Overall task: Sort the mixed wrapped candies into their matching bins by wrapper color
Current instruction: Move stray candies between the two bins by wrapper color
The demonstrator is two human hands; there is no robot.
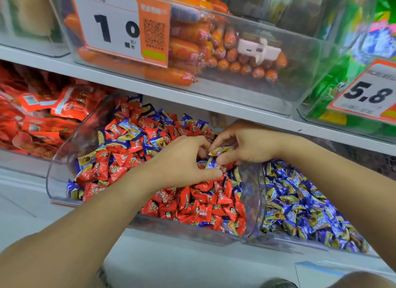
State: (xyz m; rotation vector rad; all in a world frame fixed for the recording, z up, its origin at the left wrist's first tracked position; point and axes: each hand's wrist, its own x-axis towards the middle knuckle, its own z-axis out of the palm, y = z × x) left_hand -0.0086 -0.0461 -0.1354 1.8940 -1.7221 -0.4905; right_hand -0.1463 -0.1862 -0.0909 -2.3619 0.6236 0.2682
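Observation:
A clear bin [64, 172] on the lower shelf holds red-wrapped candies [205, 204] mixed with blue-and-gold ones [130, 127]. To its right, a second clear bin [255, 193] is filled with blue-and-gold candies [300, 204] only. Both hands meet over the middle of the mixed bin. My right hand [246, 144] pinches a blue-and-gold candy [218, 151] between thumb and fingers. My left hand [184, 161] has its fingers curled down among the candies, and its thumb and fingertips pinch another blue-and-gold candy [211, 163] just below the first.
Left of the mixed bin sit red snack packets [42, 116]. The shelf above carries a clear bin of orange sausages [192, 43] with a price tag [111, 24], and green packs [353, 69] at right. The white shelf lip [192, 262] runs along the front.

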